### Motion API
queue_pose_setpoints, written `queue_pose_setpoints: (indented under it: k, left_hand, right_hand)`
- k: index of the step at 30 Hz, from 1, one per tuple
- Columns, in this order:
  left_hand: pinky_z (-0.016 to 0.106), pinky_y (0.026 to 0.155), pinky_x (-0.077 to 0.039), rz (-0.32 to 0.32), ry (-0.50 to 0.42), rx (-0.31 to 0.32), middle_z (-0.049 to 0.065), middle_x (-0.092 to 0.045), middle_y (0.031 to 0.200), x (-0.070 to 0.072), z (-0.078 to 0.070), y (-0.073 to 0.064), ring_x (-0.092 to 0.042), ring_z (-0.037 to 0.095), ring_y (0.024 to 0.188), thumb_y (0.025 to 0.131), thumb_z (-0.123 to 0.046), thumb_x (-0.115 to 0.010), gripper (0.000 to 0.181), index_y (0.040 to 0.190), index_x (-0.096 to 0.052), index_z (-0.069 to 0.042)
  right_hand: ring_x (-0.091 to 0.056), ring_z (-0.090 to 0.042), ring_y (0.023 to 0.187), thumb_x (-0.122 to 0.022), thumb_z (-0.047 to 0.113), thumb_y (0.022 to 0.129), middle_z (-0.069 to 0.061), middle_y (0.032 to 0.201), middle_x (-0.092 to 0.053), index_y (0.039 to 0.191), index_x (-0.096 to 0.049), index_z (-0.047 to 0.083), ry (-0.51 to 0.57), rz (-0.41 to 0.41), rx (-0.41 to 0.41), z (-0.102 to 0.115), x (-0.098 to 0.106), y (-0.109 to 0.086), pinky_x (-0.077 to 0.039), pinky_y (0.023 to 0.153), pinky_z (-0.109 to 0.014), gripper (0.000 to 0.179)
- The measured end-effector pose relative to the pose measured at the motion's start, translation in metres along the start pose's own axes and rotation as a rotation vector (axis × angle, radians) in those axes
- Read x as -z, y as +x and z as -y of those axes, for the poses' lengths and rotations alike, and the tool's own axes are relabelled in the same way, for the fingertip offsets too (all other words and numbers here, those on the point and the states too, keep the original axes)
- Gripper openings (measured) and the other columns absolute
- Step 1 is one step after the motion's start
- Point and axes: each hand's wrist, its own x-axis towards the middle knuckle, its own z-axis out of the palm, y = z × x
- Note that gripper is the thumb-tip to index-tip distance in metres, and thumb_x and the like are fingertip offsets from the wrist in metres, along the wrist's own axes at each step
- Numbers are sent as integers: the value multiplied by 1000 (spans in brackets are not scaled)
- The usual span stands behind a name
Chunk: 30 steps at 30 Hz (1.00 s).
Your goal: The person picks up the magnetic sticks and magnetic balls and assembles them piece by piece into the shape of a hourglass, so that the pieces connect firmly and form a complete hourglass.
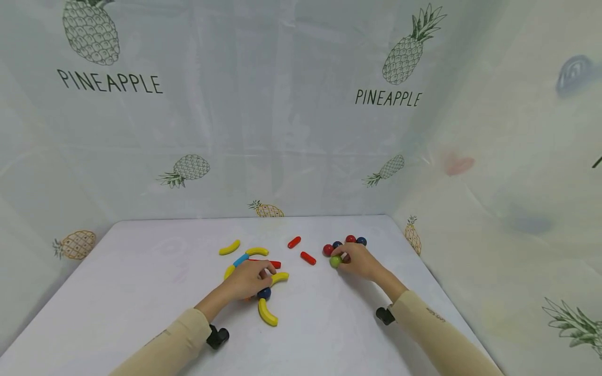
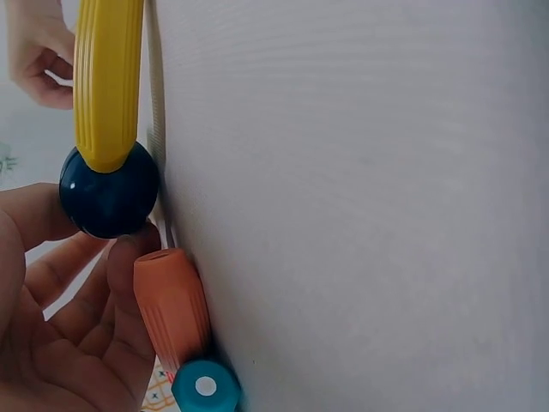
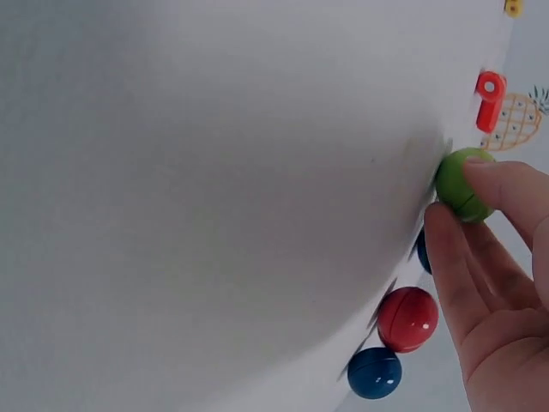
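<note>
My left hand (image 1: 246,280) pinches a dark blue ball (image 2: 107,204) between thumb and finger at the near end of a group of joined toy pieces. A yellow curved stick (image 1: 267,314) joins the ball and points toward me; another yellow curved stick (image 1: 280,277) shows just past the fingertips. Close by the fingers in the left wrist view sit an orange stick (image 2: 171,296) and a teal end piece (image 2: 204,390). On the right, my right hand (image 1: 359,261) holds a green ball (image 3: 453,184) with its thumb on top and a finger beneath.
Red balls (image 1: 327,250) and blue balls (image 1: 361,241) cluster beyond the right hand, partly hidden by it. Two loose red sticks (image 1: 308,258) lie mid-table. Past the left hand are a blue stick (image 1: 241,260) and a separate yellow curved stick (image 1: 229,247). A pineapple-print curtain (image 1: 282,115) hangs behind.
</note>
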Motion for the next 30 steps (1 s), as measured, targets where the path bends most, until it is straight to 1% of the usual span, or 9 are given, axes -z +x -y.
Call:
queue_pose_setpoints:
  k: [4, 7, 11, 15, 18, 24, 27, 30]
  left_hand:
    - [30, 54, -54, 1, 5, 7, -1, -66, 90, -1, 2, 1, -61, 15, 60, 101, -17, -72, 16, 117, -73, -15]
    - [29, 55, -55, 0, 12, 9, -1, -66, 91, -2, 3, 1, -61, 15, 62, 100, -17, -72, 16, 116, -73, -16]
    - [29, 56, -55, -5, 23, 10, -1, -67, 91, -1, 4, 1, -61, 14, 65, 100, -17, -73, 16, 116, -73, -16]
    - [28, 58, -56, -11, 35, 11, -2, -67, 90, -1, 3, 1, -61, 14, 69, 100, -18, -73, 15, 115, -73, -16]
    - [28, 60, -56, -13, 40, 13, -2, -67, 89, -2, 2, 2, -61, 14, 70, 100, -18, -73, 14, 114, -73, -16]
    - [29, 56, -55, -9, 26, 20, -2, -66, 89, -2, 1, 2, -61, 15, 67, 100, -17, -72, 14, 115, -73, -16]
    - [29, 53, -54, -9, 24, 19, -2, -67, 90, -2, 1, 1, -61, 14, 65, 100, -17, -72, 15, 115, -72, -16]
    - [29, 50, -52, -6, 15, 23, -1, -67, 91, -1, 1, 0, -60, 16, 60, 100, -17, -72, 15, 115, -72, -16]
  right_hand:
    - [-68, -15, 89, -83, 1, 90, -4, 109, -74, 117, -77, 5, 37, 28, 1, 7, -3, 1, -61, 81, -27, 28]
    - [-68, -13, 88, -83, 4, 91, -2, 110, -75, 119, -77, 6, 81, 52, 3, 17, -8, 2, -60, 81, -24, 29]
    - [-69, -13, 88, -82, 5, 92, -2, 111, -75, 119, -76, 8, 139, 85, 32, 34, -18, 3, -60, 81, -23, 28]
    - [-70, -11, 88, -82, 7, 92, -1, 112, -75, 121, -76, 9, 154, 120, 58, 49, -30, 5, -59, 81, -22, 29]
    - [-69, -10, 87, -81, 7, 93, -1, 113, -75, 123, -75, 9, 161, 140, 58, 58, -39, 8, -59, 80, -21, 31]
    - [-68, -9, 86, -80, 11, 95, 1, 112, -76, 125, -75, 10, 195, 161, 43, 73, -50, 15, -58, 81, -21, 31]
    - [-68, -10, 86, -81, 12, 95, 0, 112, -76, 125, -75, 10, 204, 161, 51, 79, -54, 18, -59, 80, -21, 31]
    - [-68, -9, 87, -81, 12, 95, 0, 112, -76, 125, -75, 9, 218, 162, 58, 83, -58, 21, -59, 81, -21, 31]
